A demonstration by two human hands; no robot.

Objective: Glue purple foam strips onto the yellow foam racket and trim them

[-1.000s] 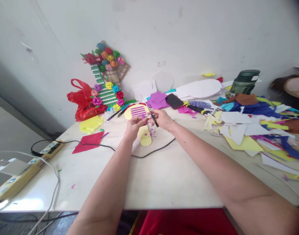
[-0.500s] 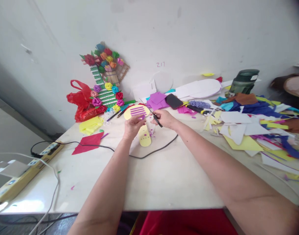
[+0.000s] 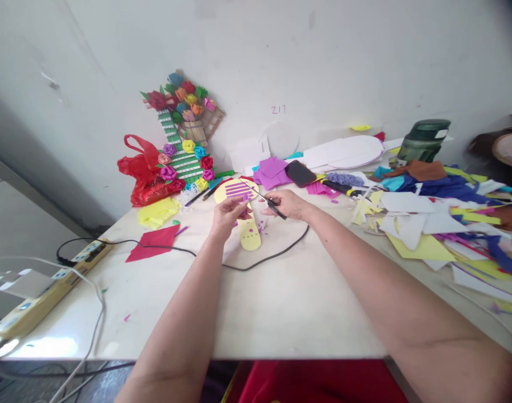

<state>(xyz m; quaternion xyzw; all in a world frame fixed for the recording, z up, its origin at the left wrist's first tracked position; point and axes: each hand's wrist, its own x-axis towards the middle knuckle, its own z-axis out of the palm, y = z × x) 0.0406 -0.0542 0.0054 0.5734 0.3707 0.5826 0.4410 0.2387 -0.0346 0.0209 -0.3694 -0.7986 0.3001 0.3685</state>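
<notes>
My left hand [image 3: 228, 215] pinches a small purple piece [image 3: 244, 199] between its fingertips. To its right, my right hand [image 3: 286, 205] is closed round the black handles of a pair of scissors [image 3: 274, 207], whose blades point up and left. Beneath and behind the hands lies a yellow guitar-like cutout: its round part [image 3: 220, 193] bears several purple strips, and its narrow part [image 3: 251, 239] reaches toward me. Tiny purple scraps lie on and beside it. My left fingers hide some of the cutout.
A black cable [image 3: 256, 266] curves in front of the cutout. Red paper [image 3: 153, 244], a red bag [image 3: 144, 168] and a flower craft [image 3: 184, 159] stand left. Right are a phone [image 3: 300, 173], a heap of paper scraps [image 3: 419, 224] and a green bottle [image 3: 423, 141].
My right hand and the scissors have shifted slightly right, away from my left hand. The purple piece now stands more upright in my left fingers. The whole view has shifted a little.
</notes>
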